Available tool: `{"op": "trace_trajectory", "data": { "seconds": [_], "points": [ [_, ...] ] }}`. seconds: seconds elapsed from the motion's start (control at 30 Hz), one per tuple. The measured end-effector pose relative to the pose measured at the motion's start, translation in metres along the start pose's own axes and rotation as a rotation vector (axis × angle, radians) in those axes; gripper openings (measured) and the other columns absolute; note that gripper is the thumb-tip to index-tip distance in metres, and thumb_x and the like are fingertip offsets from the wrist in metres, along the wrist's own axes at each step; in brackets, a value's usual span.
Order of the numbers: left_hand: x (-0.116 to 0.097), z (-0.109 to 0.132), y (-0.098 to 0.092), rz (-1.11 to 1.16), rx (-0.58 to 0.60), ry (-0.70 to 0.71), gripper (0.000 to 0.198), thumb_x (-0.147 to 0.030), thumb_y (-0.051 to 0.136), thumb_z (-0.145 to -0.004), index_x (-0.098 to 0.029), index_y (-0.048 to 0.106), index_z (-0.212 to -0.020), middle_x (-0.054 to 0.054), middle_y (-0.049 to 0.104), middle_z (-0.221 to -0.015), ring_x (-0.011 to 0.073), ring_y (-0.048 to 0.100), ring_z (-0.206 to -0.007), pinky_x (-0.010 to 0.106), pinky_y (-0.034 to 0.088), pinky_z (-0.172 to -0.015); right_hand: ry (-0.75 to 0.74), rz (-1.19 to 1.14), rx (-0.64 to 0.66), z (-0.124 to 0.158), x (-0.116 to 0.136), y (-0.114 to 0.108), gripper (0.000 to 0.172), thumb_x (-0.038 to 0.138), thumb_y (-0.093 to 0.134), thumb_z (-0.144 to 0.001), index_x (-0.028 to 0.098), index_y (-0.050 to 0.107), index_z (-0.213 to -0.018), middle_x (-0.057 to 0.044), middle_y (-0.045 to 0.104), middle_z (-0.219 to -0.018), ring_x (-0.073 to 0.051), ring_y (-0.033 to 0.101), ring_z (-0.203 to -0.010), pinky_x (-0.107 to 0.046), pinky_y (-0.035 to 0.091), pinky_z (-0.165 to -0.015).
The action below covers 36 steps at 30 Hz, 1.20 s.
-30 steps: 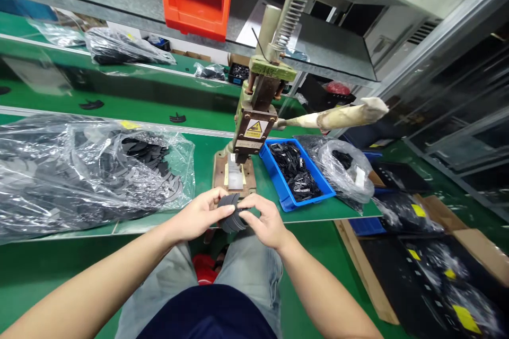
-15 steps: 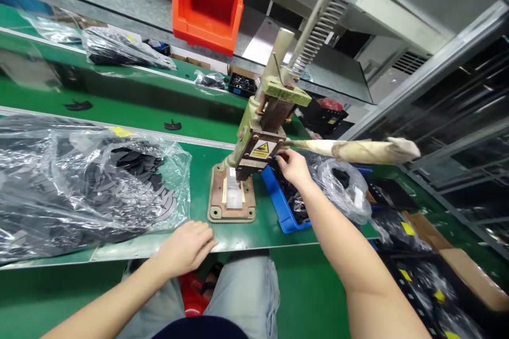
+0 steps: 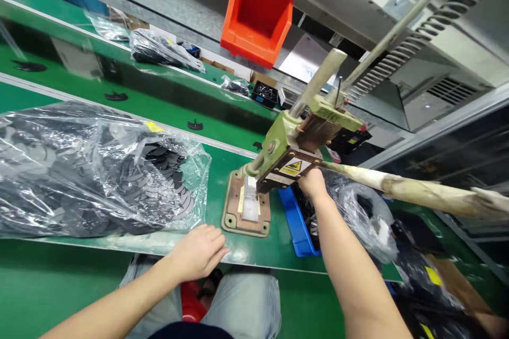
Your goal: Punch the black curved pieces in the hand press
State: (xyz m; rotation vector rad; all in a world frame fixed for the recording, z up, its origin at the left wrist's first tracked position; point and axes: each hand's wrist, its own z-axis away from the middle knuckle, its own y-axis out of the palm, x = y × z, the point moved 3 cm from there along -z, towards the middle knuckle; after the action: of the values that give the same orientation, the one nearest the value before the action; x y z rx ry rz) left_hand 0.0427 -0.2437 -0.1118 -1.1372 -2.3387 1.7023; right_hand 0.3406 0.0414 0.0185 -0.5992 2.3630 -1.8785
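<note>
My left hand (image 3: 202, 250) rests at the front edge of the bench, its loosely bent fingers apart from the thumb; I see nothing held in it. Just beyond it stands a green hand press (image 3: 278, 143) with a yellow warning label on its head. A pale block (image 3: 251, 206) sits on the press's base plate (image 3: 254, 226). My right hand (image 3: 314, 183) is behind the press head, over a blue bin (image 3: 292, 222) of small dark parts. The press head hides its fingers, so I cannot tell what they hold.
A large clear bag (image 3: 99, 180) of dark curved pieces lies left of the press. Several dark parts, one a curved piece (image 3: 195, 125), lie on the green strip behind. An orange bin (image 3: 258, 16) hangs above. The press's wrapped lever (image 3: 413, 183) juts right, above a plastic bag (image 3: 368, 217).
The view has shifted, moving the press and bins rightward in the picture. My right hand has gone further behind the press head, hiding its fingers. My left hand stays by the bench edge.
</note>
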Motion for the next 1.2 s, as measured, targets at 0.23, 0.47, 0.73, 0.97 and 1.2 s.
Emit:
{"op": "trace_trajectory", "data": {
  "seconds": [0.23, 0.47, 0.73, 0.97, 1.2],
  "points": [
    [0.000, 0.000, -0.001, 0.025, 0.008, -0.028, 0.025, -0.032, 0.052, -0.108, -0.021, 0.061, -0.087, 0.005, 0.066, -0.082, 0.0239, 0.061, -0.076, 0.040, 0.041, -0.073, 0.134, 0.104, 0.284, 0.103, -0.070, -0.015, 0.039, 0.035, 0.080, -0.087, 0.017, 0.076, -0.121, -0.015, 0.082, -0.120, -0.028, 0.078, -0.109, -0.038, 0.059, -0.097],
    [0.000, 0.004, 0.003, -0.043, 0.001, -0.028, 0.028, -0.034, 0.050, -0.110, -0.022, 0.060, -0.086, 0.004, 0.065, -0.081, 0.0234, 0.061, -0.076, 0.039, 0.041, -0.075, 0.122, 0.155, 0.302, 0.134, -0.065, -0.001, 0.022, 0.027, 0.071, -0.094, 0.021, 0.076, -0.114, -0.011, 0.080, -0.116, -0.025, 0.074, -0.110, -0.035, 0.053, -0.100],
    [0.000, 0.005, 0.005, -0.111, 0.056, -0.020, 0.032, -0.036, 0.048, -0.112, -0.022, 0.059, -0.086, 0.004, 0.065, -0.081, 0.0233, 0.063, -0.078, 0.038, 0.042, -0.076, 0.215, 0.095, 0.059, 0.149, -0.062, -0.020, 0.023, 0.035, 0.061, -0.099, 0.022, 0.076, -0.109, -0.014, 0.077, -0.124, -0.030, 0.067, -0.116, -0.042, 0.049, -0.104],
    [0.006, 0.006, 0.004, -0.002, 0.089, -0.073, 0.035, -0.041, 0.052, -0.110, -0.021, 0.061, -0.083, 0.004, 0.063, -0.078, 0.0218, 0.064, -0.079, 0.036, 0.046, -0.077, 0.338, -0.128, -0.120, 0.177, -0.048, -0.037, 0.028, 0.041, 0.043, -0.104, 0.020, 0.062, -0.105, -0.011, 0.072, -0.088, -0.026, 0.064, -0.085, -0.039, 0.047, -0.083],
    [-0.007, -0.002, -0.016, 0.477, -0.031, -0.210, 0.030, -0.040, 0.064, -0.105, -0.025, 0.064, -0.132, 0.003, 0.072, -0.106, 0.0143, 0.068, -0.078, 0.029, 0.057, -0.072, -0.056, -0.513, 0.314, 0.236, 0.082, -0.010, 0.027, 0.040, 0.051, -0.108, 0.023, 0.061, -0.089, 0.001, 0.075, -0.080, -0.015, 0.067, -0.073, -0.027, 0.049, -0.073]
  ]
}}
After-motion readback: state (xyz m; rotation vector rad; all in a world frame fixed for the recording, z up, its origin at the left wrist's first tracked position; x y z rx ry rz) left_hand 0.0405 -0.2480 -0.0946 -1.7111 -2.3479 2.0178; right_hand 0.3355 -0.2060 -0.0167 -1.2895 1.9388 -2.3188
